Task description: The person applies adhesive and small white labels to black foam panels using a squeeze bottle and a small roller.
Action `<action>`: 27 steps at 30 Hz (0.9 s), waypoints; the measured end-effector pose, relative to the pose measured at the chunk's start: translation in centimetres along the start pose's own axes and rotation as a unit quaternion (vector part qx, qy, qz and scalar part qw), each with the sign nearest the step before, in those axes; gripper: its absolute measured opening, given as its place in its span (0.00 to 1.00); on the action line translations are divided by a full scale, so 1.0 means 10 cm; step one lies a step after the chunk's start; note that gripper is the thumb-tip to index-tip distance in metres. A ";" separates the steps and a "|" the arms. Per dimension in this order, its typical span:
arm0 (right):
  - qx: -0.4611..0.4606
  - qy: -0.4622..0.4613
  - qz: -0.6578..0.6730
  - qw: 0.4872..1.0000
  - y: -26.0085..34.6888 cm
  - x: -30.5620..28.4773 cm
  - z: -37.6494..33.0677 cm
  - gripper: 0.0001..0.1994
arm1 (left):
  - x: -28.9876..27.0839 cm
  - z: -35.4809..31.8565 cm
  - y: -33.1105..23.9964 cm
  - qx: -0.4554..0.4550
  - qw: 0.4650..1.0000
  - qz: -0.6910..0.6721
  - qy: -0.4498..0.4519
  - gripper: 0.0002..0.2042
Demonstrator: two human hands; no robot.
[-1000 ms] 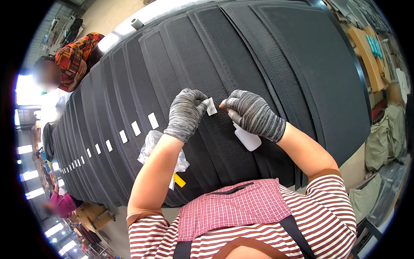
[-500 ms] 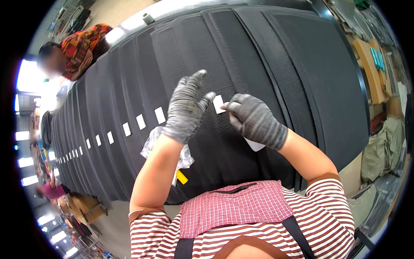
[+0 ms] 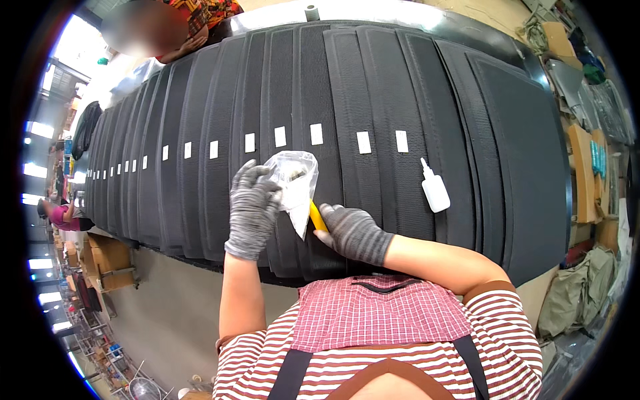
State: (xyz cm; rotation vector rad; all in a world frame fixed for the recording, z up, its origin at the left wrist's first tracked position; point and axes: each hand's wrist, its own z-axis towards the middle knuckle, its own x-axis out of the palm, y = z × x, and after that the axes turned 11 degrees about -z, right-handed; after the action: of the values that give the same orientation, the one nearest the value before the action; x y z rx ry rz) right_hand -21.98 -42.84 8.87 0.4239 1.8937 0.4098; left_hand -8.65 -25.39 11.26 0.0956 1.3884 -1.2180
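Along the overlapping black ribbed mats (image 3: 220,200) runs a row of small white rectangular labels (image 3: 363,142). A clear plastic bag (image 3: 303,162) with white pieces in it is at the near middle. The fingers of my left hand (image 3: 252,213), in a grey striped glove, are bent in on the bag's left edge. My gloved right hand (image 3: 360,235) closes on a narrow yellow object (image 3: 317,217) beside the bag; its kind is unclear. A white squeeze bottle (image 3: 437,192) with a pointed nozzle lies on the mats to the right.
A co-worker in a patterned top (image 3: 200,17) is at the far left edge of the table. A small grey roll (image 3: 311,12) stands on the far metal edge. Cardboard pieces (image 3: 581,173) and a green-grey cloth (image 3: 577,293) are at the right; cartons (image 3: 110,260) stand at the left.
My hands have left the label at the right, which now lies on a mat, and moved to the plastic bag. My right hand has taken hold of the yellow object. The bottle is now in full view.
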 end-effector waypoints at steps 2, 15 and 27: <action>0.018 -0.058 -0.021 0.998 0.08 0.17 0.13 0.19 | 0.08 -0.18 0.21 -0.128 0.967 -0.203 -0.089 0.08; 0.144 -0.226 -0.046 0.962 -0.88 -0.28 -1.08 0.30 | 0.37 -0.30 0.07 -0.215 0.835 -0.493 -0.118 0.14; 0.234 -0.185 -0.101 0.949 -1.45 -0.77 -0.49 0.29 | 0.53 -0.30 -0.19 -0.168 0.854 -0.484 -0.091 0.09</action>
State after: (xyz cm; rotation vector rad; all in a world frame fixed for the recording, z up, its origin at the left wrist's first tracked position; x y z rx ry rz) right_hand -25.40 -59.63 10.00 0.5672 1.6297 -0.2541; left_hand -13.42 -27.26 7.45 -1.0599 1.4861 -1.6901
